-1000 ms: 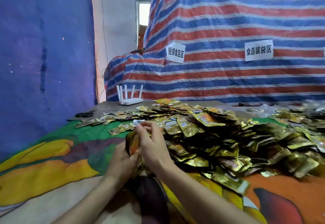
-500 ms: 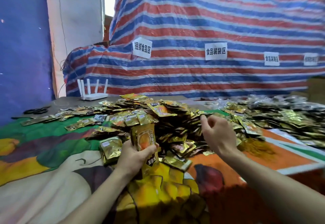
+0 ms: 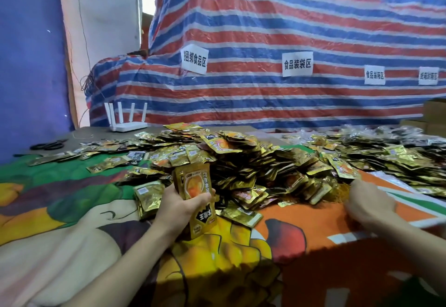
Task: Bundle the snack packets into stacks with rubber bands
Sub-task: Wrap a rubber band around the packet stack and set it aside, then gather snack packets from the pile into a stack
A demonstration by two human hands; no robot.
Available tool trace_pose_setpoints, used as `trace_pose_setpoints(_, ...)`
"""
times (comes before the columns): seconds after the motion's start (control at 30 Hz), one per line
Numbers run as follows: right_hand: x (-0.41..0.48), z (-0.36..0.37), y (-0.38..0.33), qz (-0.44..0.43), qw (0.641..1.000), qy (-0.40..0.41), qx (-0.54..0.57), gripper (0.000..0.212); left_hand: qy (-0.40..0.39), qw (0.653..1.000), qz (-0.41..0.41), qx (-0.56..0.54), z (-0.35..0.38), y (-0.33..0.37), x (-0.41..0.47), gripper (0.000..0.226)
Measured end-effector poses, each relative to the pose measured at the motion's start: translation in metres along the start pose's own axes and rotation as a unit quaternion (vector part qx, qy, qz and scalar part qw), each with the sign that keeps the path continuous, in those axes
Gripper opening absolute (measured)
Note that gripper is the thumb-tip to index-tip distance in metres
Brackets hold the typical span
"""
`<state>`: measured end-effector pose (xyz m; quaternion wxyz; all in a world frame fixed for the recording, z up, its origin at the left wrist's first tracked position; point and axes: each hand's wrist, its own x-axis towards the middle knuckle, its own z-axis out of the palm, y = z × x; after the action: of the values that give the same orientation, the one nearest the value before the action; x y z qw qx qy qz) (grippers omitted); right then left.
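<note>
As gold foil packets (image 3: 196, 191) are clamped by the left hand (image 3: 177, 207), the blurred right hand's (image 3: 369, 204) fingers cannot be judged.

Four white paper signs on the striped tarp (image 3: 265, 94), Chinese print in black.
From left: 1st sign (image 3: 194, 59) reads 捆绑食品区; 2nd sign (image 3: 297, 64) reads 食品装袋区; 3rd sign (image 3: 374, 75) is approx. 食品装箱区, small and not sharp; 4th sign (image 3: 428, 75) is too blurred to read. The front packet (image 3: 193, 181) in the left hand (image 3: 178, 207) has gold chars in a black badge low on it, 1st looks like 王, rest unclear. Print on the packet pile (image 3: 253, 162) is too small to read.
</note>
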<state>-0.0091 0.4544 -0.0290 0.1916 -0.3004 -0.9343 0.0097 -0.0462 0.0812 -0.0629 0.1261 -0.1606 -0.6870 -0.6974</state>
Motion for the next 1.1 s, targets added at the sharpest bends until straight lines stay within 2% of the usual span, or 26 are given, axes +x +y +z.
trace_pose_setpoints(0.4, 0.008, -0.022, -0.022, -0.054, 0.994, 0.088, 0.043, 0.017, 0.004, 1.0, -0.012, -0.023, -0.002, -0.002, 0.002, 0.017)
trace_pose_setpoints(0.53, 0.01, -0.021, -0.029, -0.037, 0.997, 0.054, 0.051, 0.013, 0.002, 1.0, -0.016, -0.025, -0.002, -0.001, 0.002, 0.019)
trace_pose_setpoints(0.9, 0.014, -0.006, -0.017, -0.026, 0.996, -0.021, 0.089, 0.021, 0.002, 1.0, -0.019, -0.022, -0.003, 0.001, 0.0, 0.022)
trace_pose_setpoints(1.1, 0.009, -0.008, -0.019, -0.031, 0.998, 0.003, 0.052, 0.01, -0.006, 1.0, -0.014, -0.025, -0.002, 0.003, -0.001, 0.028)
